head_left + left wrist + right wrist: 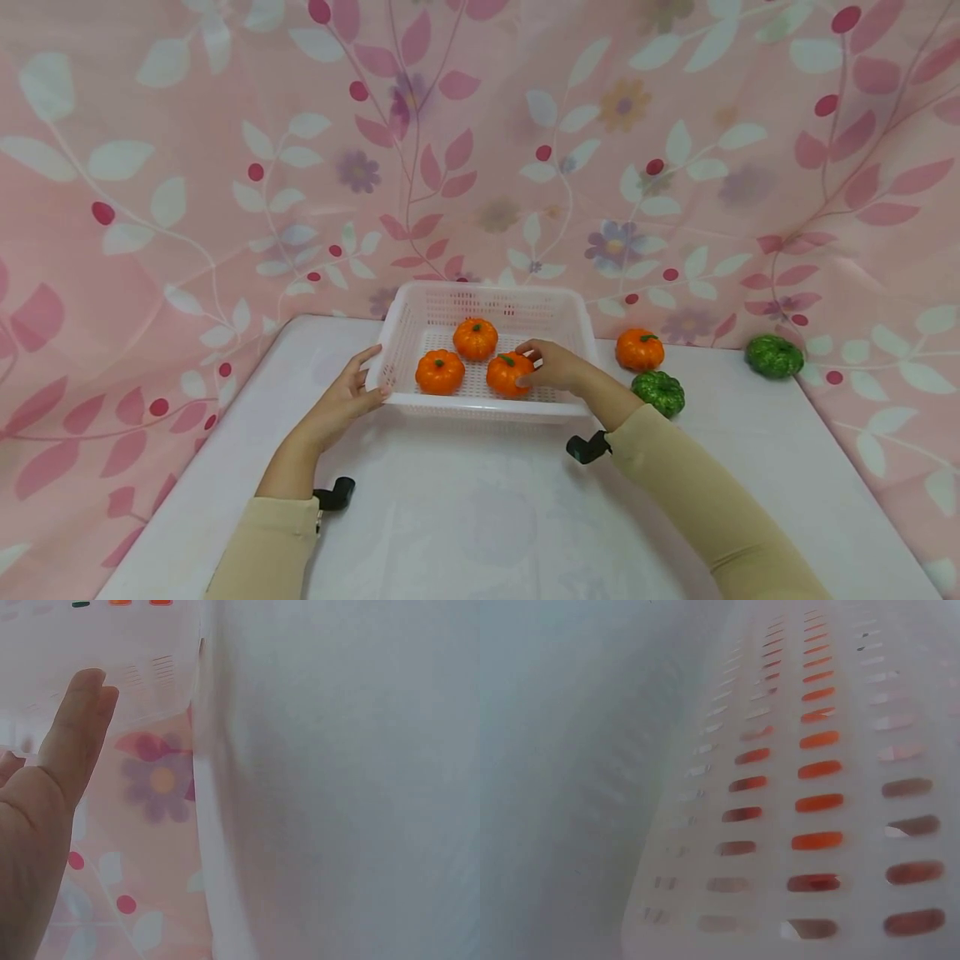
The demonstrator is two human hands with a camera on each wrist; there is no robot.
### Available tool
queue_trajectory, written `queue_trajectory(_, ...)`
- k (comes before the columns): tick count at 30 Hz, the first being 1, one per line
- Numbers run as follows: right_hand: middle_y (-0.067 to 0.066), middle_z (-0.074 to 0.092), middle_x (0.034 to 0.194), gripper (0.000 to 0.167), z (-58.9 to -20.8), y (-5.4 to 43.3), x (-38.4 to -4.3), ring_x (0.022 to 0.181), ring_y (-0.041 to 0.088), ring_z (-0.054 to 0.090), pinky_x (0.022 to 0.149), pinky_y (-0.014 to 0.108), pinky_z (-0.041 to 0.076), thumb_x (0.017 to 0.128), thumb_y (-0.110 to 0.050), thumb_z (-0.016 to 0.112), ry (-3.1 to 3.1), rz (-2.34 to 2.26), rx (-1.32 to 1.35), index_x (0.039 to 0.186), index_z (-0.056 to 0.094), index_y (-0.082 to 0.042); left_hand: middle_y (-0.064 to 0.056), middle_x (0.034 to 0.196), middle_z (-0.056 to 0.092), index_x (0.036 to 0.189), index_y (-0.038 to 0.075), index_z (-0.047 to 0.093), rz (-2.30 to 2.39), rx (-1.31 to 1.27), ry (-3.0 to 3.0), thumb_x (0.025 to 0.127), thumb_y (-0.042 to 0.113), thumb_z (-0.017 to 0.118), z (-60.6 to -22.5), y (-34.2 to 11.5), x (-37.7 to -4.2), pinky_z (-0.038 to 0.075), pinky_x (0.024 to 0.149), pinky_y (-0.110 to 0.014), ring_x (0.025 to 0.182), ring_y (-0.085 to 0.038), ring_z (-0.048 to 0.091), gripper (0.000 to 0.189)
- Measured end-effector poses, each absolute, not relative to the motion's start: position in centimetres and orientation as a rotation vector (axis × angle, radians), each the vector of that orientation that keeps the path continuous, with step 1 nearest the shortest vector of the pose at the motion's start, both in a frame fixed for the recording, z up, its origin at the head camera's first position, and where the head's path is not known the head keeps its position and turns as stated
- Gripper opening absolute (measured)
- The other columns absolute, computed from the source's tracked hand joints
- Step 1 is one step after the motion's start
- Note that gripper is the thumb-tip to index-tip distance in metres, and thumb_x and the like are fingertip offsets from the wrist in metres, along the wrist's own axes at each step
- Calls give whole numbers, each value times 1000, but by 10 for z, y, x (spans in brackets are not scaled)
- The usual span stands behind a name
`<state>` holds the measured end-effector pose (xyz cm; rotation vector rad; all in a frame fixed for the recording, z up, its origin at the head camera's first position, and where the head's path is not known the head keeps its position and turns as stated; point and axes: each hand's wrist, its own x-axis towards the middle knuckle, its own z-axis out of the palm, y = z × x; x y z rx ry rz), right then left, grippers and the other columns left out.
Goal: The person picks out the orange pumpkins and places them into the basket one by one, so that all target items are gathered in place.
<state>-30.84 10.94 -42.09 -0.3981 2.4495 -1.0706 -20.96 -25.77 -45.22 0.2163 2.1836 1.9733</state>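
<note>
In the head view, a white plastic basket (480,408) with slotted walls stands at the back of the table. My left hand (341,408) grips its front left corner, the thumb at the front rim and the fingers along the left side. Inside the basket, my right hand (558,367) holds a small orange pumpkin (505,375) between thumb and fingers. Two more orange pumpkins lie there, one at front left (440,372) and another farther back (476,339). Through the slots of the basket wall (780,817), orange shows in the right wrist view; the hand itself is hidden there.
Right of the basket, another orange pumpkin (639,350) sits behind a green pumpkin (658,394). A second green pumpkin (774,357) lies near the table's far right corner. A pink floral curtain (480,167) hangs behind the white-covered table (450,517).
</note>
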Motion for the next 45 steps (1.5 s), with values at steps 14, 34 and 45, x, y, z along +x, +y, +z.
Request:
queue_trajectory(14, 17, 54, 133, 52, -421, 109, -308, 121, 34, 50, 108, 51, 40, 89, -15, 77, 2450, -1064, -367, 136, 56, -9, -27, 149, 37, 160, 23, 14, 1966, 189, 2203, 97, 5, 62, -451, -256, -209, 50, 92, -22, 108, -21, 58, 81)
queue_trajectory(34, 18, 53, 137, 49, -418, 109, -305, 122, 35, 53, 105, 49, 43, 90, -16, 75, 2484, -1128, -369, 135, 57, -8, -30, 149, 37, 161, 20, 12, 1981, 207, 2185, 97, 6, 64, -451, -256, -209, 49, 92, -21, 106, -18, 59, 83)
queue_trajectory(45, 18, 55, 137, 46, -405, 115, -299, 121, 37, 55, 103, 48, 46, 93, -17, 72, 2502, -1231, -450, 135, 57, -5, -29, 148, 37, 160, 21, 14, 1989, 205, 2181, 96, 8, 66, -454, -257, -211, 50, 92, -22, 106, -18, 59, 83)
